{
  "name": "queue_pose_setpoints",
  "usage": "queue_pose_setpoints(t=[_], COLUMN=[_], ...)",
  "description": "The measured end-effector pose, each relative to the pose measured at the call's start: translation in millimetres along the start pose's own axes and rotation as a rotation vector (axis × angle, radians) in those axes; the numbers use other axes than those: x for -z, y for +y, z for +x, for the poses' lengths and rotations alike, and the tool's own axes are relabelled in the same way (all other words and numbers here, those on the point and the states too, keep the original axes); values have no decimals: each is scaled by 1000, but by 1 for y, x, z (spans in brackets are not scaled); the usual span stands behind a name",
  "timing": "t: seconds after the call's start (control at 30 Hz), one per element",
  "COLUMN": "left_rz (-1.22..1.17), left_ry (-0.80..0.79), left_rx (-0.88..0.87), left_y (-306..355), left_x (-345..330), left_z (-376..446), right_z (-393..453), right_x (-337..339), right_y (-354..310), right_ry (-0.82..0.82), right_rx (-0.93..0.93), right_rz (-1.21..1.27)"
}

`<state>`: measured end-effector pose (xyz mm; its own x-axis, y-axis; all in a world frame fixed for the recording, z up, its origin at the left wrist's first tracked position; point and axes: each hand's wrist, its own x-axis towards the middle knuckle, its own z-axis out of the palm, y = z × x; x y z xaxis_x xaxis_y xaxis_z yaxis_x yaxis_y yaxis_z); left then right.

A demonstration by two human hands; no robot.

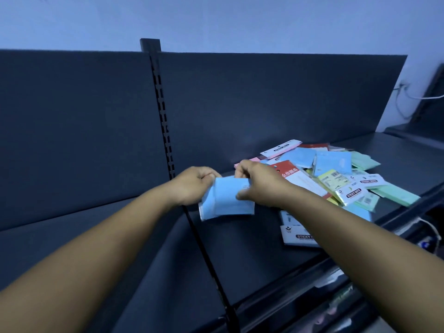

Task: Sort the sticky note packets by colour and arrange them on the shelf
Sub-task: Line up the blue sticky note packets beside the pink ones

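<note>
Both hands hold a small stack of blue sticky note packets (227, 198) above the dark shelf (120, 236), near its middle divider: left hand (192, 186) pinches the left edge, right hand (254, 186) grips the right edge. Mixed pile of packets (336, 174) lies just right, by the back panel (72, 121); another blue packet (298, 230) sits nearer.

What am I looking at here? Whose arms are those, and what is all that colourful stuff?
This single picture comes from a camera worn on a person's head, looking down, so the arms are theirs. The left hand and right hand together hold a small stack of light blue sticky note packets above a dark grey shelf. To the right lies a mixed heap of blue, green, yellow and pink packets, waiting to be sorted by colour.
</note>
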<state>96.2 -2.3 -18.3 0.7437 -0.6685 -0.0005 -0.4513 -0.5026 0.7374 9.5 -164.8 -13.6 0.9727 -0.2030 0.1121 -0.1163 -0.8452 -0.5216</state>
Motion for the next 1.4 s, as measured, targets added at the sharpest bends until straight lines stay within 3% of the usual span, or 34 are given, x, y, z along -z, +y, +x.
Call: queue_pose_setpoints(t=[0.1,0.17,0.3,0.5,0.7,0.97,1.17,1.27,1.4], left_rz=[-184,-167,42,-29,-40,-52,-41,-43,-86], left_ry=[-36,-50,108,287,262,223,215,217,212], left_rx=[53,25,-75,-55,-79,6,42,44,30], left_y=[7,7,8,37,70,82,81,82,85], left_x=[0,-2,-11,-11,-35,-55,-57,-59,-58], left_z=[-10,-11,-2,19,54,90,101,103,101], right_z=[-2,-4,-5,10,33,68,88,94,92], right_x=[-4,-6,-5,39,87,111,116,120,139], right_y=[1,1,7,40,97,162,181,181,176], right_ry=[107,171,205,294,177,-71,-161,-69,108], right_rx=[-5,-4,15,-115,-270,-296,-332,-362,-344], right_rz=[16,1,74,61,-128,-266,-84,-71,274])
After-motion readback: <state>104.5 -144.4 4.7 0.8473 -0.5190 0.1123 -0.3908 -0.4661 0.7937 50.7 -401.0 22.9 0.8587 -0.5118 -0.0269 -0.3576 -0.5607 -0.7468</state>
